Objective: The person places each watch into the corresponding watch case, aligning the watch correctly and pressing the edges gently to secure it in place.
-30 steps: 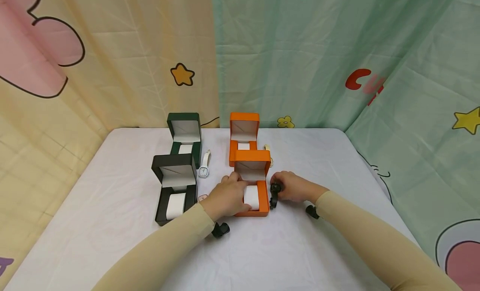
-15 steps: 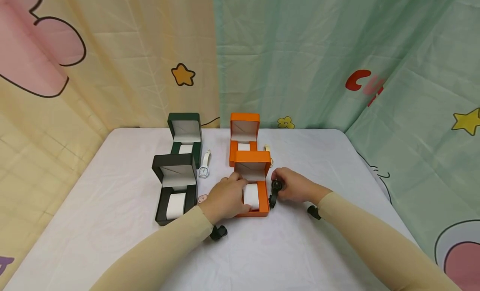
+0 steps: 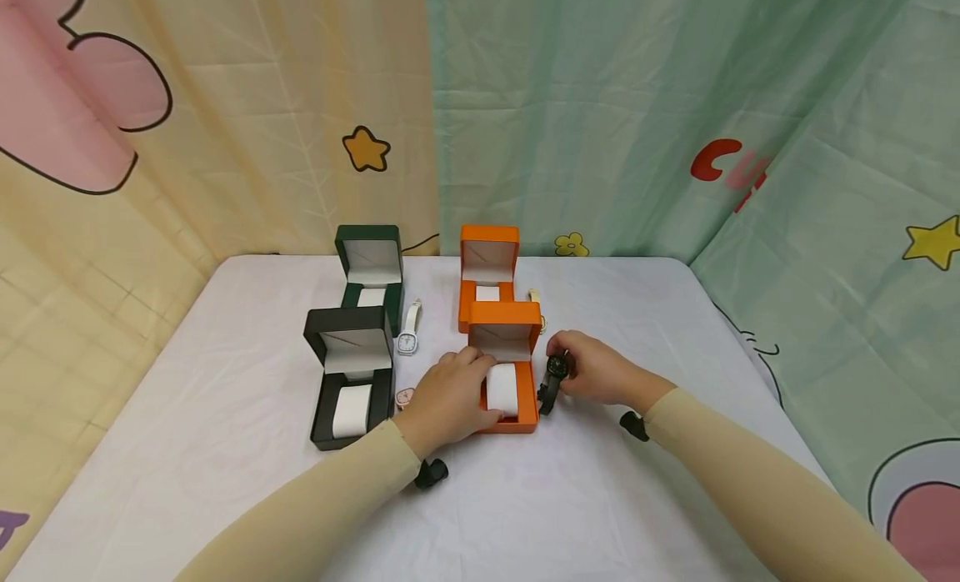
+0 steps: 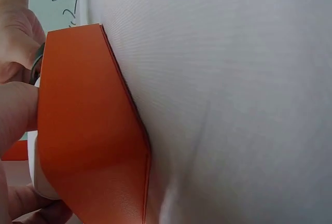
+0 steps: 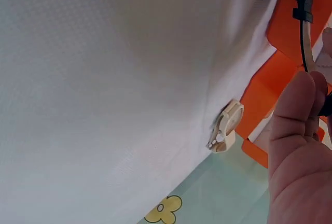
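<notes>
My left hand [image 3: 448, 400] reaches into the front orange watch box [image 3: 528, 394], whose lid stands up. Its thumb and fingers pinch the white cushion [image 3: 502, 390] there; in the left wrist view, the box's orange front wall [image 4: 93, 125] hides part of that cushion [image 4: 40, 175]. Just right of the box, my right hand [image 3: 600, 373] pinches a black watch [image 3: 553, 383] by its dial end, the strap hanging down. The right wrist view shows the strap edge-on [image 5: 305, 37] above the thumb [image 5: 293, 110].
Behind stands another open orange box [image 3: 487, 247], with a cream-gold watch [image 5: 228, 125] beside it. Left are an open black box [image 3: 348, 322] and a dark green box [image 3: 367, 236]. A white watch [image 3: 409, 332] and a pink watch [image 3: 404, 398] lie between the rows.
The white cushion has risen slightly in the front orange box with my left hand on it. My right hand has shifted a little right and back, turning the black watch's dial upward.
</notes>
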The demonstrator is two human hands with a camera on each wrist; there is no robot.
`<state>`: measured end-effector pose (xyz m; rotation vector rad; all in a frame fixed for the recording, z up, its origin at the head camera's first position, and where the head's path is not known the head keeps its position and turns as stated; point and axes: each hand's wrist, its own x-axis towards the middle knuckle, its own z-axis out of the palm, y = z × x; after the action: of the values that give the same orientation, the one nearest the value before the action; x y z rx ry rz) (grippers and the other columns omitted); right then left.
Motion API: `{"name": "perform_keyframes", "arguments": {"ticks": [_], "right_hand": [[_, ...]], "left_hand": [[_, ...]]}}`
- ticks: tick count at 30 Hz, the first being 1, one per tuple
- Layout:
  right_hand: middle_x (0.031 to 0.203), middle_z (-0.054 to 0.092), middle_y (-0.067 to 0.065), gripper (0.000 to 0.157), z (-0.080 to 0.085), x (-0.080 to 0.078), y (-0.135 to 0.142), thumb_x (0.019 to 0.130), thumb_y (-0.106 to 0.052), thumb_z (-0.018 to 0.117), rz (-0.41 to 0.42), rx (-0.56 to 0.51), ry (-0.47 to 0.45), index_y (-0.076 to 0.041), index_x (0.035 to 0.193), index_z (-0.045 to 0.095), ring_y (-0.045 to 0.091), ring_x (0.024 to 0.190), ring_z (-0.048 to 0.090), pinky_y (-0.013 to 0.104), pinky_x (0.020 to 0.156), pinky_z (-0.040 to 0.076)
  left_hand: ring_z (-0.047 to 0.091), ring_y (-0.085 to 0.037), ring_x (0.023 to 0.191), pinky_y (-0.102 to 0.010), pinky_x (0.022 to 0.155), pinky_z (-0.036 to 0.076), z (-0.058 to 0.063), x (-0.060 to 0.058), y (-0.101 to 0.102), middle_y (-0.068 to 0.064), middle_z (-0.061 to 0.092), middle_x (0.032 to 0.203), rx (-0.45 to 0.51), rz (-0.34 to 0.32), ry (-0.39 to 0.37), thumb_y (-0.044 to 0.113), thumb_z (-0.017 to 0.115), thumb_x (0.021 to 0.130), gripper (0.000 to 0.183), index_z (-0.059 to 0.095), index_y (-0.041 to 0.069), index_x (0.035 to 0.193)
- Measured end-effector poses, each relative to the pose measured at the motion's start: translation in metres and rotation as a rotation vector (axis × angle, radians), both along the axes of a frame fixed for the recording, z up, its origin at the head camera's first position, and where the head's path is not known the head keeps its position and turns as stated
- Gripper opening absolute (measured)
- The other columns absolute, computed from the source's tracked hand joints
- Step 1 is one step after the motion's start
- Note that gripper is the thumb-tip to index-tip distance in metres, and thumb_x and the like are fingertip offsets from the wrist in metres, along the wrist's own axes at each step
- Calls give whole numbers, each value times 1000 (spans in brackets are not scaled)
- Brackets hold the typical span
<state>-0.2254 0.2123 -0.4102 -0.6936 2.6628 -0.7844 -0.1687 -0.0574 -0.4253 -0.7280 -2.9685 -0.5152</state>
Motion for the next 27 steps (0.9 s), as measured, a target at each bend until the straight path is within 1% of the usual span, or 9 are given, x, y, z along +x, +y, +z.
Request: {"name": "perform_keyframes", "arguments": {"ticks": [4, 6, 9, 15, 19, 23, 26, 27], "right_hand": [[111, 61, 7, 40, 4, 4, 1, 84, 3, 79, 4, -21, 34, -9, 116, 58, 19, 89, 58, 32, 81, 54], [111, 61, 7, 40, 7, 7, 2, 84, 3, 79, 14, -32, 56, -8, 116, 59, 18, 90, 58, 32, 82, 54], [112, 60, 8, 40, 12, 12, 3, 84, 3, 80, 24, -44, 81, -8, 116, 59, 18, 91, 58, 32, 82, 55], [113, 59, 7, 41, 23, 19, 2, 85, 3, 81, 11, -49, 97, -9, 117, 58, 20, 93, 58, 33, 83, 55], [113, 58, 6, 41, 28, 21, 1, 85, 3, 81, 12, -51, 105, -10, 117, 58, 18, 93, 58, 34, 85, 56], [114, 59, 6, 40, 31, 23, 0, 85, 4, 80, 30, -66, 132, -9, 117, 58, 18, 93, 58, 42, 87, 58], [114, 59, 6, 40, 33, 23, -1, 85, 4, 80, 41, -84, 142, -9, 117, 58, 18, 92, 59, 48, 88, 59], [113, 59, 6, 40, 34, 23, -1, 85, 4, 80, 44, -88, 146, -9, 116, 59, 17, 92, 59, 46, 88, 59]], "left_hand": [[61, -29, 118, -44, 104, 54, -3, 0, -1, -7, 65, 129, 24, -7, 43, 47, 89, 81, 74, 64, 8, 139], [63, -28, 117, -44, 104, 55, -4, 1, -1, -7, 65, 130, 44, -6, 41, 45, 89, 81, 74, 62, 8, 139], [64, -26, 117, -44, 105, 55, -5, 1, -2, -8, 65, 134, 91, 1, 15, 42, 89, 82, 73, 60, 8, 141], [64, -23, 118, -42, 108, 55, -5, 3, -3, -9, 62, 142, 214, 6, -62, 34, 88, 86, 73, 54, 8, 145], [64, -24, 120, -42, 109, 55, -4, 6, -5, -9, 57, 149, 277, 31, -107, 33, 86, 88, 76, 49, 9, 150], [65, -24, 118, -42, 106, 56, -2, 6, -6, -9, 55, 150, 306, 50, -133, 36, 86, 89, 78, 48, 10, 152], [64, -23, 118, -41, 106, 57, 0, 6, -8, -9, 55, 149, 309, 37, -137, 36, 86, 89, 78, 48, 10, 152], [64, -23, 119, -41, 106, 57, 1, 7, -8, -9, 55, 150, 309, 29, -137, 36, 86, 89, 78, 48, 9, 152]]}}
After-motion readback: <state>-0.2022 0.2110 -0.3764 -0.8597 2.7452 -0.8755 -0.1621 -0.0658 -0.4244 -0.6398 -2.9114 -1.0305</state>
